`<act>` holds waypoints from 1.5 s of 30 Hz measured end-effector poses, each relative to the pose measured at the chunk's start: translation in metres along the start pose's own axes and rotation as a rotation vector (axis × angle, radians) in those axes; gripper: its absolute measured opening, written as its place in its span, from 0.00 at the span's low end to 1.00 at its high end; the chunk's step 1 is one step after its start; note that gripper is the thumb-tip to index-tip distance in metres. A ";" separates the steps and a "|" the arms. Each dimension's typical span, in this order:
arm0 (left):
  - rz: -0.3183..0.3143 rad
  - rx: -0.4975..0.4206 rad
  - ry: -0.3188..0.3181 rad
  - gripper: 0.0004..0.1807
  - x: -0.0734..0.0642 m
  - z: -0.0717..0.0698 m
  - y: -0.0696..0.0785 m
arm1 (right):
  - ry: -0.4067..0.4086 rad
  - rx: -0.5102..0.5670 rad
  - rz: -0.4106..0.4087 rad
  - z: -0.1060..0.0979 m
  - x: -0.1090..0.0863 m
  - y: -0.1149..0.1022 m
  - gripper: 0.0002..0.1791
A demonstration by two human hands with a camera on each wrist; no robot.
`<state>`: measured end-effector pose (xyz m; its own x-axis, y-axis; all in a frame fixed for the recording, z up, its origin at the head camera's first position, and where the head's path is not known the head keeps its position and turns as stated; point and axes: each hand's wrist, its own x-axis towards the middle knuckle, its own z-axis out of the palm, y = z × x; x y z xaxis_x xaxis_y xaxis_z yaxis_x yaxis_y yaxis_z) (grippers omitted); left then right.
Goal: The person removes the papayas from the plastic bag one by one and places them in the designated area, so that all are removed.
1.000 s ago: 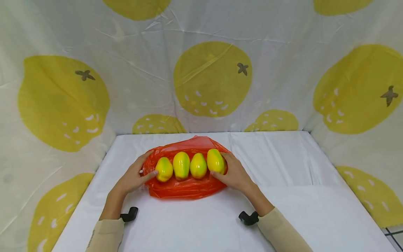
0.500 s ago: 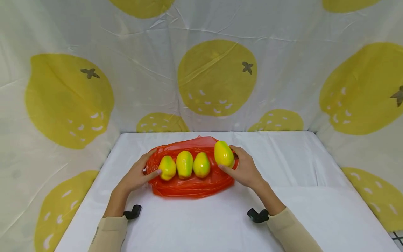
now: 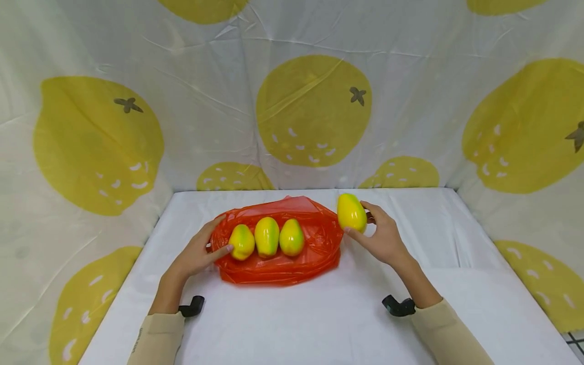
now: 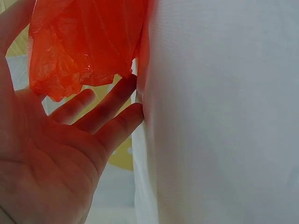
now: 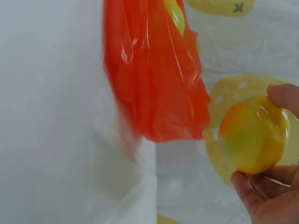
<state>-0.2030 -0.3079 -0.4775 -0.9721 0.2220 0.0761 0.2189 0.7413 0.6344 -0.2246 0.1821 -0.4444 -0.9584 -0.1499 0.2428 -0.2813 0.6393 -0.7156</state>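
Three glossy yellow-green fruits, a left one (image 3: 242, 243), a middle one (image 3: 266, 237) and a right one (image 3: 291, 238), lie in a row on a red plastic bag (image 3: 321, 243). My left hand (image 3: 196, 253) rests at the bag's left end, thumb by the leftmost fruit. In the left wrist view its fingers (image 4: 110, 126) are fairly straight and spread beneath the red plastic. Beyond the bag's right end, my right hand (image 3: 385, 238) holds a fourth fruit (image 3: 351, 212) between thumb and fingers. The right wrist view shows this fruit (image 5: 254, 135) apart from the bag (image 5: 154, 88).
A white cloth (image 3: 292, 324) covers the table. Behind and at both sides hangs a white curtain (image 3: 201, 111) printed with large lemons. A black wrist camera (image 3: 399, 306) sits by the right sleeve, another black wrist camera (image 3: 192, 306) by the left.
My right hand has lifted the rightmost fruit from the bag and carried it right and slightly away. The left hand and the other fruits stay nearly still; the head view has shifted a little.
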 end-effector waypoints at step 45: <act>0.001 -0.013 -0.006 0.51 -0.002 0.000 -0.003 | -0.119 -0.089 0.152 0.003 -0.017 0.057 0.49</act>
<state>-0.2015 -0.3101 -0.4796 -0.9713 0.2267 0.0723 0.2190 0.7328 0.6442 -0.2245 0.2187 -0.4910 -0.9899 -0.1315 0.0534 -0.1328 0.7247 -0.6762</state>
